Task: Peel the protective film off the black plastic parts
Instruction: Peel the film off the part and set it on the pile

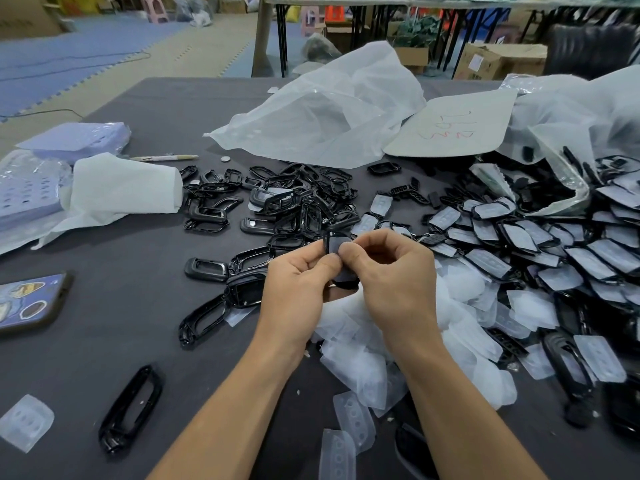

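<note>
I hold one black plastic part [334, 244] upright between both hands at the table's middle. My left hand [298, 283] grips its left side with thumb and fingers. My right hand [391, 271] pinches it near the top with thumb and curled forefinger; whether the film is lifted is hidden by my fingers. A pile of film-covered black parts [526, 244] lies to the right. Bare black frames [294, 199] are heaped behind my hands. Peeled pieces of film [367, 344] lie under my wrists.
A phone [29, 301] lies at the left edge. White foam wrap [121, 188] and blue sheets [72, 138] sit at far left, a large clear bag [322, 112] at the back. Loose frames [130, 408] and a film piece [26, 422] lie near the front.
</note>
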Demonstrator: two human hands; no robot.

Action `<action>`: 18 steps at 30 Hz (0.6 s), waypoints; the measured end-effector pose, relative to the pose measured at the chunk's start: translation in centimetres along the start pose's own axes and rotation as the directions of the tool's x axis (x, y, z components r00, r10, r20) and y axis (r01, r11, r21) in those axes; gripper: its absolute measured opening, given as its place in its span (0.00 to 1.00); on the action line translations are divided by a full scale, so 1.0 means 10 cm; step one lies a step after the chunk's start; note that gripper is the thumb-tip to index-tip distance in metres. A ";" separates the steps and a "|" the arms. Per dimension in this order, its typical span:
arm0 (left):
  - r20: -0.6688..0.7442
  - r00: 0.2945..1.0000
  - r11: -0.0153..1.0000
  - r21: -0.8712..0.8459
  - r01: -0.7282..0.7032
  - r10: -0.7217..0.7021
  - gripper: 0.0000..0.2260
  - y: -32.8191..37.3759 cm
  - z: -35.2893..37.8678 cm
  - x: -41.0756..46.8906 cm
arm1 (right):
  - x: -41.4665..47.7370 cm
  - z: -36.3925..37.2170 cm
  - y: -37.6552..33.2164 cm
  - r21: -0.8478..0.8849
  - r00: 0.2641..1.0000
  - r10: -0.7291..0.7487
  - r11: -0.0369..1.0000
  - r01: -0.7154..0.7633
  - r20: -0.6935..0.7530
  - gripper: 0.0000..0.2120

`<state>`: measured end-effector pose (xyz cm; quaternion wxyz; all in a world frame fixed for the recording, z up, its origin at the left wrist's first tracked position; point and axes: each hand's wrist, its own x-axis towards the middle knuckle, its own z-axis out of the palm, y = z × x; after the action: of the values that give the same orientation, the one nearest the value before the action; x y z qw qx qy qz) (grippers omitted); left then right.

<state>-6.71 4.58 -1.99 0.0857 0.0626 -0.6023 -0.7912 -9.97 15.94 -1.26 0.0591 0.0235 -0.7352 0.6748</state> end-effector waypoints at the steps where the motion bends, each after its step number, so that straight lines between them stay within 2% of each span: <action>1: 0.020 0.999 0.999 -0.037 0.026 -0.025 0.14 0.01 0.00 0.00 | 0.00 -0.01 0.00 0.017 1.000 0.004 1.000 -0.004 -0.004 0.05; 4: 0.049 0.996 0.992 -0.097 0.081 -0.076 0.15 0.04 0.00 0.00 | 0.02 -0.01 -0.03 0.113 0.999 0.046 0.992 -0.048 0.013 0.09; 7: 0.019 0.996 0.991 -0.102 0.084 -0.083 0.17 0.05 0.01 0.00 | 0.05 -0.01 -0.06 0.204 0.994 0.108 0.973 -0.107 0.005 0.18; 10: -0.019 0.996 0.992 -0.088 0.090 -0.092 0.16 0.05 0.01 0.01 | 0.06 -0.04 -0.06 0.242 0.993 0.110 0.965 -0.097 -0.040 0.18; 14: -0.037 0.994 0.992 -0.083 0.098 -0.102 0.15 0.04 0.01 0.02 | 0.07 -0.09 -0.07 0.098 0.998 0.013 0.995 -0.008 -0.054 0.07; 18: -0.015 0.991 0.984 -0.121 0.128 -0.131 0.14 0.01 -0.01 0.04 | 0.04 -0.06 -0.08 -0.139 0.995 -0.099 0.986 0.096 -0.013 0.07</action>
<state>-7.09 4.35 -1.98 0.0446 0.1054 -0.5473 -0.8291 -10.19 16.52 -0.36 0.1007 0.0487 -0.7776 0.6188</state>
